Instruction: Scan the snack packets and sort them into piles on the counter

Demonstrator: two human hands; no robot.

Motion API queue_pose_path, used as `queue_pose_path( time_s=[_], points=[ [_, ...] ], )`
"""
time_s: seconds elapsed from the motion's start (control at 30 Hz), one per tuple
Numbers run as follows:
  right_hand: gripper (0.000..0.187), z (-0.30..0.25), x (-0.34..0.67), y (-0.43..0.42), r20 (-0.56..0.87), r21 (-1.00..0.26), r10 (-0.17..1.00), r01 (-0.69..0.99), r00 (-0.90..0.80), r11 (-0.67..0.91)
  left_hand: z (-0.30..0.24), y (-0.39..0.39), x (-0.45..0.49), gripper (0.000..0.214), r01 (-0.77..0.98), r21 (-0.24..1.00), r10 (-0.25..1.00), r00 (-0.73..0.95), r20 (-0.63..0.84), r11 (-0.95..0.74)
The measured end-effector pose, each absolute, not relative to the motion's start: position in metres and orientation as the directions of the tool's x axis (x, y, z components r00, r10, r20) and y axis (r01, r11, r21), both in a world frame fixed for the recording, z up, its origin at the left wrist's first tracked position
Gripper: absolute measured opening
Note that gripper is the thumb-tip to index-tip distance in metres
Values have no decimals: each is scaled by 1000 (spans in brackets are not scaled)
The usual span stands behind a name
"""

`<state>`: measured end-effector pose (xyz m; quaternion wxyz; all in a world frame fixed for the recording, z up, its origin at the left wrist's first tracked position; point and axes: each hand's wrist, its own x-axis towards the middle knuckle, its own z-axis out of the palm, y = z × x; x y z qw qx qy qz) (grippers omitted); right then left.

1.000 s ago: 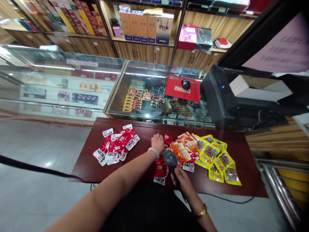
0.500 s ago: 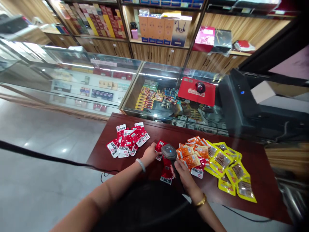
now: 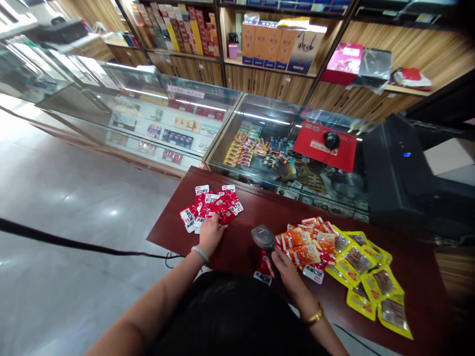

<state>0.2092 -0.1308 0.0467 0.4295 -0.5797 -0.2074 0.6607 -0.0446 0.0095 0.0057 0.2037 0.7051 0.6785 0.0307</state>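
My left hand (image 3: 210, 232) rests on the near edge of a pile of red snack packets (image 3: 213, 207) at the table's left, fingers curled over a packet. My right hand (image 3: 284, 269) grips the handle of a dark barcode scanner (image 3: 264, 239), its head pointing away from me. A red packet (image 3: 263, 269) lies under the scanner. To the right lie orange packets (image 3: 302, 244) and then yellow packets (image 3: 371, 277).
All this lies on a dark red-brown table (image 3: 245, 232). Behind it stands a glass display counter (image 3: 260, 143) with a red mat and a mouse (image 3: 331, 140). A black register machine (image 3: 404, 173) stands at the right. Shelves of boxes line the back wall. A black cable (image 3: 74, 242) crosses the floor.
My left hand carried a red packet from the scanner leftward to the red pile. The view has swung left. The right hand keeps hold of the scanner.
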Motion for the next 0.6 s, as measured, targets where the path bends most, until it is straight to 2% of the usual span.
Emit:
queue_pose_path(
  time_s=[0.13,0.23,0.33,0.43,0.5,0.6],
  points=[
    [42,48,219,-141,-606,-762,792,-334,68,-554,9,11,-56,53,984,176,998,47,-39,-39],
    [41,52,230,-149,-604,-769,790,-342,107,-541,11,9,-38,61,971,195,990,139,6,-138],
    [44,57,241,-157,-626,-758,756,-376,191,-533,12,2,-1,50,887,309,917,387,-95,-342],
    [45,62,248,-165,-641,-753,724,-394,255,-528,10,-9,45,47,781,410,764,594,-253,-471],
    [45,64,251,-170,-648,-750,706,-399,285,-527,7,-16,72,50,757,422,701,639,-317,-499],
    [46,64,253,-179,-660,-742,682,-413,314,-528,4,-22,96,42,755,386,661,653,-370,-530]
  ],
)
